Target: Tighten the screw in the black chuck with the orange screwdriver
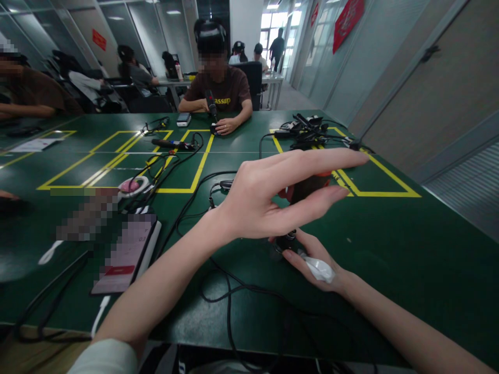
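My left hand [268, 200] reaches across the green table [390, 244] with its index and middle fingers stretched out to the right. Between those fingers shows a dark upright tool with a red-orange part [310, 186], which the hand grips; the thumb is hidden. Just below, my right hand [317, 262] rests on the table. Its fingertips pinch a small dark part [286, 242] under the tool's lower end. A crumpled white scrap [320, 268] lies in the right palm. A black cable [230, 291] runs from under the hands toward me.
A phone [128, 254] lies at the left by tangled cables and a pink round object [130, 186]. Opposite, a person in a brown shirt [222, 91] holds a similar tool [211, 101]. Chargers and cords [307, 130] pile at the far right. Yellow tape lines [202, 166] mark the table.
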Demonstrator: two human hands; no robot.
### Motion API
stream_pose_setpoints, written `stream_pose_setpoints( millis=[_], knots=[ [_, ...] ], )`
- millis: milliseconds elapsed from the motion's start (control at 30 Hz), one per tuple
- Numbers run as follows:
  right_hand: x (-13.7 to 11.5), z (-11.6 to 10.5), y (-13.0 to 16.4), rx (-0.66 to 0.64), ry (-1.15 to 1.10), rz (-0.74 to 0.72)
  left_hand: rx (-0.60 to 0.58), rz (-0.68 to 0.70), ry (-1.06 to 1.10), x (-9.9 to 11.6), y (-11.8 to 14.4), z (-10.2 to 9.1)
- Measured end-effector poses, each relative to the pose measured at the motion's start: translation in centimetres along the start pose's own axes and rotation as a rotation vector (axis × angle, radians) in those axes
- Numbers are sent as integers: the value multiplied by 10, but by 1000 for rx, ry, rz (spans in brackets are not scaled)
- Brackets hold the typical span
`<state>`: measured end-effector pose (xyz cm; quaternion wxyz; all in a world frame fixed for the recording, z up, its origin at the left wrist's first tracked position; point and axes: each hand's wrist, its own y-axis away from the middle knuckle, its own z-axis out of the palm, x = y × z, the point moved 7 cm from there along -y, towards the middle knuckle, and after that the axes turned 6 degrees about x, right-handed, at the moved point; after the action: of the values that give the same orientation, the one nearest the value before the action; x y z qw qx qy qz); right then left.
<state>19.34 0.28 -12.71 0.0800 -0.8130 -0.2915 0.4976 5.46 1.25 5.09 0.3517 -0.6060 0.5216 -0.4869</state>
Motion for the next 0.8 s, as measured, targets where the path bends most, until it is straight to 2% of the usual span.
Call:
stream_pose_setpoints(
  millis=[267,433,567,800],
  knots=[
    [-3,-1,-1,20,35,-33,-85,27,14,2,-2,1],
    [1,0,0,8,13,-28,-14,19,-38,3,-2,-1],
    [1,0,0,-11,13,-19,-31,-29,-104,0,-1,0],
    [-1,0,-1,-6,-6,-4,-18,20,-93,2,-2,-1]
  ],
)
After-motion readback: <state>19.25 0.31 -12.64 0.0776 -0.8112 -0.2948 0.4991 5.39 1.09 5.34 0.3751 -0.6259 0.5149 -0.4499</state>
